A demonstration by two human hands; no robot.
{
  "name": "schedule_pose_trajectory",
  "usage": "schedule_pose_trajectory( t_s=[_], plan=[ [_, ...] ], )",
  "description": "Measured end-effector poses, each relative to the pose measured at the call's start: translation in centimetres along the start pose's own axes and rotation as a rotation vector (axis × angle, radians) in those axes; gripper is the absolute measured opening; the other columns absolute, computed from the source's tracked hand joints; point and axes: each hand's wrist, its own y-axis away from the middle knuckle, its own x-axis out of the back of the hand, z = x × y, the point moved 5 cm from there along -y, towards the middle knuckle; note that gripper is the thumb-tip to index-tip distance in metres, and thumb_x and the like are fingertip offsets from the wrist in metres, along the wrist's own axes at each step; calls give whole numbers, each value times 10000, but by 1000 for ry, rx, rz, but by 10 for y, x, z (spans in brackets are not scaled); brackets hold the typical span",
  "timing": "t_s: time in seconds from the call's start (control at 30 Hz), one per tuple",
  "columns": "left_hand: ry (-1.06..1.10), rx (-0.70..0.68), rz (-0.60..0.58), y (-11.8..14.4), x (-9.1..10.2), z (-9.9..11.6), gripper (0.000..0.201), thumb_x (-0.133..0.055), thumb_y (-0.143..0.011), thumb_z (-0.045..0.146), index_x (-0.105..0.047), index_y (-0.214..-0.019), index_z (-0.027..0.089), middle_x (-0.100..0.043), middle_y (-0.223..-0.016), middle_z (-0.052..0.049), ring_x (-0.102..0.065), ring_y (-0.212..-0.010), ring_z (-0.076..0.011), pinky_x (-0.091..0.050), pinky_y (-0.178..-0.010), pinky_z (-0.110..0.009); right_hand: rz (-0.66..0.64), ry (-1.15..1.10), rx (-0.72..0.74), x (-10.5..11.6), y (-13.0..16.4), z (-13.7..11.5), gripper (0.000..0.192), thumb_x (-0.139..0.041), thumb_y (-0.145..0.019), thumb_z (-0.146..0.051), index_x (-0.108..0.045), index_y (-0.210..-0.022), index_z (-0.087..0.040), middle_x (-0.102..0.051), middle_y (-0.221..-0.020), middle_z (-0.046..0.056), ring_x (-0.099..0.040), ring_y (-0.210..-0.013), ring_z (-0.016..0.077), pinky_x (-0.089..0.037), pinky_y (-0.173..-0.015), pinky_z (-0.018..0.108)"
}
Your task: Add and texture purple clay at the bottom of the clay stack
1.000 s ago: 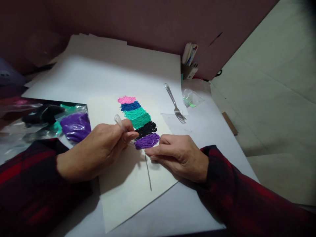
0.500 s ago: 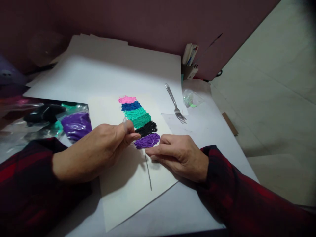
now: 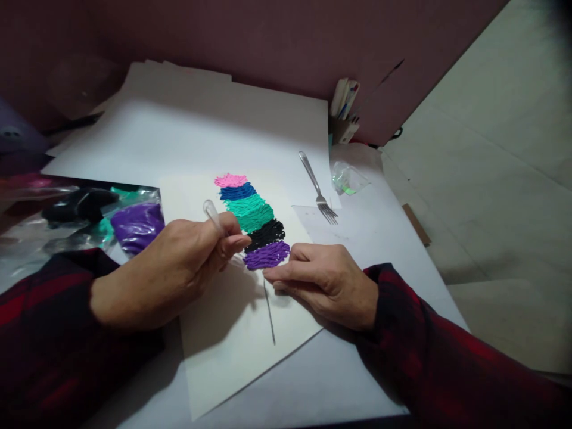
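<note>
A clear plastic modelling tool is pinched between the thumb and fingers of my left hand. Its rounded end points up and left, and its lower end reaches the left edge of a purple clay band. My right hand is closed, fingertips together at the lower right edge of the purple band; whether anything is between them is hidden. Above the purple lie textured bands of black clay, green clay, blue clay and pink clay on a cream sheet. A dark drawn line runs below.
A metal fork lies right of the clay, beside a small clear bag. Bagged purple clay and other packets crowd the left. Large white sheets lie behind, with pens at the back right near the wall.
The tool in my left hand has tilted, so more of its rounded end shows up and left and its lower end now shows by the purple band. My right hand stays put.
</note>
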Motion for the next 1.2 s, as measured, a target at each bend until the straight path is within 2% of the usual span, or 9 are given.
schedule_pose_trajectory(
  t_s=[0.3,0.73,0.97,1.2],
  plan=[
    [8,-62,7,-2,-3,2,298,-316,-963,250,-549,-834,118,-536,-639,-2,-496,-484,-106,-365,-477,-234,-9,-3,-10,-1,0,0,184,-617,-869,-249,-743,-985,-180,-513,-688,0,-461,-588,81,-341,-545,204],
    [-49,-7,-51,2,-6,-5,254,-313,-983,269,-447,-786,181,-395,-509,67,-402,-397,-102,-309,-432,-227,-5,1,-7,0,-1,-1,178,-616,-870,-242,-739,-984,-183,-513,-686,-4,-453,-580,76,-342,-541,196],
    [-60,1,-58,0,-4,-3,244,-326,-968,256,-432,-759,187,-410,-512,56,-417,-399,-110,-296,-429,-239,1,-1,-2,0,-1,-1,179,-619,-867,-244,-740,-984,-181,-515,-684,-3,-454,-578,77,-344,-541,197],
    [-91,-2,-17,0,-1,-1,253,-325,-950,241,-460,-744,181,-421,-512,49,-420,-406,-109,-301,-420,-240,-11,-3,-8,-1,0,0,187,-612,-873,-247,-738,-995,-182,-506,-685,-4,-452,-579,78,-343,-540,200]
  ],
)
